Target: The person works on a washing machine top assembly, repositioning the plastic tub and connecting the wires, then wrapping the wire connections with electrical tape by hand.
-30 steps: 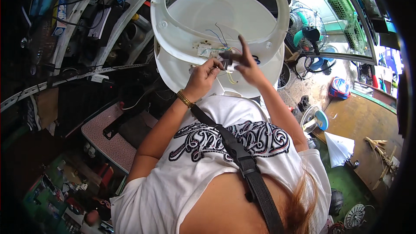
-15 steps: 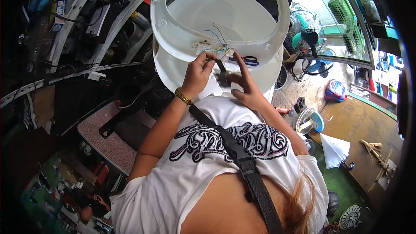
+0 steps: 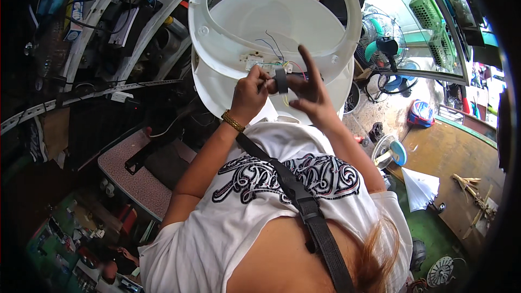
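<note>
My right hand holds a narrow roll of black tape on its curled fingers, with the index finger stretched up and away. Beside the roll, the fingers of my left hand are pinched together; what lies between them is hidden. Just beyond both hands, thin coloured wires rise from a small white terminal block on a large white plastic housing. The housing has a wide ring-shaped rim and a deep tub. Scissors behind my right hand are mostly covered.
A standing fan with green blades is at the far right. Cluttered shelving lines the left, above a pink speckled board. On the right, a brown tabletop stands near a folded white umbrella.
The tape roll has risen toward my left fingertips. My right hand has moved up and slightly right, its index finger lifting off the wires and its other fingers covering the scissors.
</note>
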Motion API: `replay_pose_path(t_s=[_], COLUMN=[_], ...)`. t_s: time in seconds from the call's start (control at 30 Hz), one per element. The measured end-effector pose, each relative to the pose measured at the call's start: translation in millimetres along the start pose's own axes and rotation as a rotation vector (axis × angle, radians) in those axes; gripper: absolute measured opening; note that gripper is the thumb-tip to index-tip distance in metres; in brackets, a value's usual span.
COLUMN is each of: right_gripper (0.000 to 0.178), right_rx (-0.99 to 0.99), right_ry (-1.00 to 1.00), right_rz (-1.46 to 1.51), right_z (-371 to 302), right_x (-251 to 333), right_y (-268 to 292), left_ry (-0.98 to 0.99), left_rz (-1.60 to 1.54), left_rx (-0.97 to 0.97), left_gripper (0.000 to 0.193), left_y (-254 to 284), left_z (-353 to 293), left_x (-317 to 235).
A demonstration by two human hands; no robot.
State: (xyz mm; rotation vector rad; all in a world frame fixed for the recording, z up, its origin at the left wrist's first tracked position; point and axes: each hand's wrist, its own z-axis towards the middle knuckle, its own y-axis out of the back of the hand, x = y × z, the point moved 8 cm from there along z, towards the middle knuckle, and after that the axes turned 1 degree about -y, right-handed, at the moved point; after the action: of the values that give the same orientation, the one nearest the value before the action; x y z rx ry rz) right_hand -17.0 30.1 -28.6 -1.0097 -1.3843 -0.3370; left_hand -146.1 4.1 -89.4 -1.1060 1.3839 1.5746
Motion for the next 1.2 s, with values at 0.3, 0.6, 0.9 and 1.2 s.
replay_pose_path(t_s=[0.3,0.6,0.9,1.2], right_gripper=[0.106,0.099,0.104,0.101], right_rx=[-0.091,-0.076,0.077,-0.101], right_ry=[-0.115,0.047,-0.115,0.051], right_rz=[-0.55,0.22,-0.357,-0.093], right_z=[2,40,-30,45], right_x=[-65,15,-21,-36], right_y=[54,28,12,61], left_ry=[0.164,-0.139,0.037,-0.03], left_rz=[-0.178,0.255,0.04,-0.004], left_rx=[0.165,0.112,-0.006,0.073], left_gripper=[0.009,0.016,0.01,0.008], left_y=[-12,-11,3,-8], left_z=[-4,2,4,1], left_x=[9,-13,-6,-12])
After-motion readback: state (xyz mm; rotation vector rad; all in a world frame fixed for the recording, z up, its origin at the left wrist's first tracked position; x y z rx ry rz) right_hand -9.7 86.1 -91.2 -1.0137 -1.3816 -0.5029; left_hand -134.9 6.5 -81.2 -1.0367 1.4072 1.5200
